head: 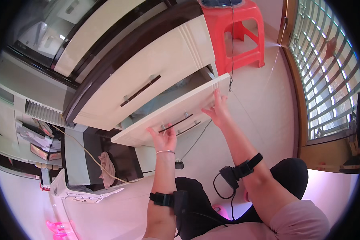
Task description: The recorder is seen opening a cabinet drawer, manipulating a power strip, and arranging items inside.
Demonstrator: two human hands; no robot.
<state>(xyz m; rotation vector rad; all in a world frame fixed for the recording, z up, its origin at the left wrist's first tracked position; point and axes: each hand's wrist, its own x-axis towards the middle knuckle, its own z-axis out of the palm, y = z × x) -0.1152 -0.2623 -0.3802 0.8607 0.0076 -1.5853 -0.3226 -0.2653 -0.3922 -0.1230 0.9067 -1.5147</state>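
Note:
A cream drawer (186, 102) is pulled part way out of a cabinet, its long front tilted across the view. The fingers of my left hand (165, 140) curl at the left end of its dark bar handle (180, 120), with the thumb against the drawer front. My right hand (219, 109) rests on the front near its right end, fingers spread and holding nothing. Inside the drawer, bluish contents (151, 106) show in shadow, too dim to name. Above it is a shut upper drawer (150, 69) with its own bar handle (141, 90).
A red plastic stool (252, 63) stands beside the cabinet's right end. To the left, an open shelf holds a crumpled pinkish cloth (107, 171). A black plug (179, 164) on a thin cable lies on the pale floor (258, 120). A barred window (327, 75) is at right.

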